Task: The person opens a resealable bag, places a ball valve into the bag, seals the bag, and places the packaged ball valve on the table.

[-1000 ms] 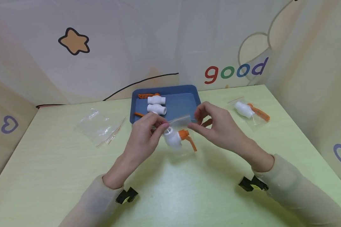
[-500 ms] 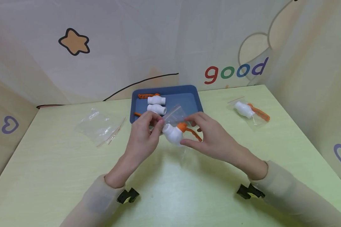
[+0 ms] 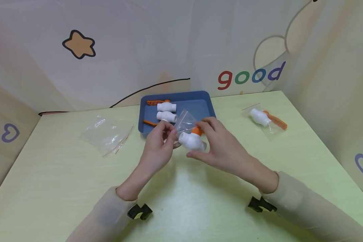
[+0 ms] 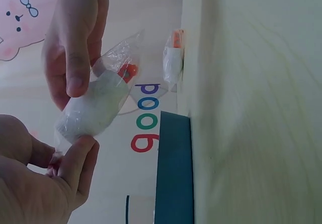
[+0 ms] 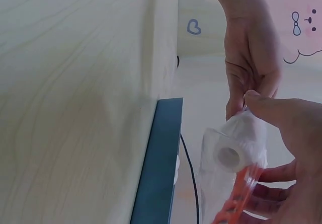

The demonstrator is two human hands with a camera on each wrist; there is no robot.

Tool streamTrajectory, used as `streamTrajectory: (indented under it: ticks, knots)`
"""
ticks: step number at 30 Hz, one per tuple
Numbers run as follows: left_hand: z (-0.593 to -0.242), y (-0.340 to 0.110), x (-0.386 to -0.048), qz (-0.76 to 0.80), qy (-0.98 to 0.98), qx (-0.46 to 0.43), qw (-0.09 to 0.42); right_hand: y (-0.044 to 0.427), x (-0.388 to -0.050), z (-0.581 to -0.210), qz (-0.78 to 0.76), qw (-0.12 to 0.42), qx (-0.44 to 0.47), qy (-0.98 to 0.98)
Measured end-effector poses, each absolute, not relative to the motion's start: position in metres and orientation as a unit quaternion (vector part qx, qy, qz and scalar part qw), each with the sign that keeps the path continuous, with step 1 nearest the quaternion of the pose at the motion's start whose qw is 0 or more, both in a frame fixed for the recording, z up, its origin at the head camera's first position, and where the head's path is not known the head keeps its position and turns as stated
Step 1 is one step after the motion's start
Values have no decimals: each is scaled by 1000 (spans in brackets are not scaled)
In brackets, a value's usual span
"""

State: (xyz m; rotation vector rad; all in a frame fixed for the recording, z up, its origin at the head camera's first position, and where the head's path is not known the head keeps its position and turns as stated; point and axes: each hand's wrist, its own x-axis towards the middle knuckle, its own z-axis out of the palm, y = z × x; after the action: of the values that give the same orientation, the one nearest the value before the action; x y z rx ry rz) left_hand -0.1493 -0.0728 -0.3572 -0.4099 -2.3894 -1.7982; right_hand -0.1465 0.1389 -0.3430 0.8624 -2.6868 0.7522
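A white ball valve [image 3: 192, 141] with an orange handle sits inside a clear zip bag [image 3: 186, 121], held above the table between both hands. My left hand [image 3: 158, 143] pinches the bag's edge near one white end of the valve. Around the valve and its orange handle, through the film, curl the thumb and fingers of my right hand [image 3: 222, 146]. From the right wrist view, the open bore of the white valve body [image 5: 230, 157] faces the camera. The bag's red-lined strip stands up at the upper left of the valve in the head view.
Behind the hands a blue tray [image 3: 196, 104] holds white valve bodies [image 3: 166, 107] and orange handles [image 3: 149, 123]. Flat clear zip bags [image 3: 104, 136] lie on the table [image 3: 63, 178] at left. At right lies another bagged valve [image 3: 260, 117]. Printed curtains enclose the table.
My right hand has moved left from the bag's right side and taken hold of the valve through the film. The valve has turned, and its handle is now mostly behind my right fingers.
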Motion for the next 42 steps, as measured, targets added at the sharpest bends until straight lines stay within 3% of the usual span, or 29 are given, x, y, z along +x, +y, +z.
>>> streamTrajectory:
  ticks: [6,17,25,42]
  knots:
    - [-353,-69,-148,-663,-743,-86,-26,137,-147,-342,221,115,280,-927]
    - [-358,-68,-149,-713,-694,-59,-84,140,-149,-343,196,123,287,-930]
    - [-361,-71,-152,-708,-688,-77,-138,149,-151,-346,211,98,269,-934]
    - [-360,-81,-146,-558,-799,-161,-158,202,-180,-345,204,71,166,-962]
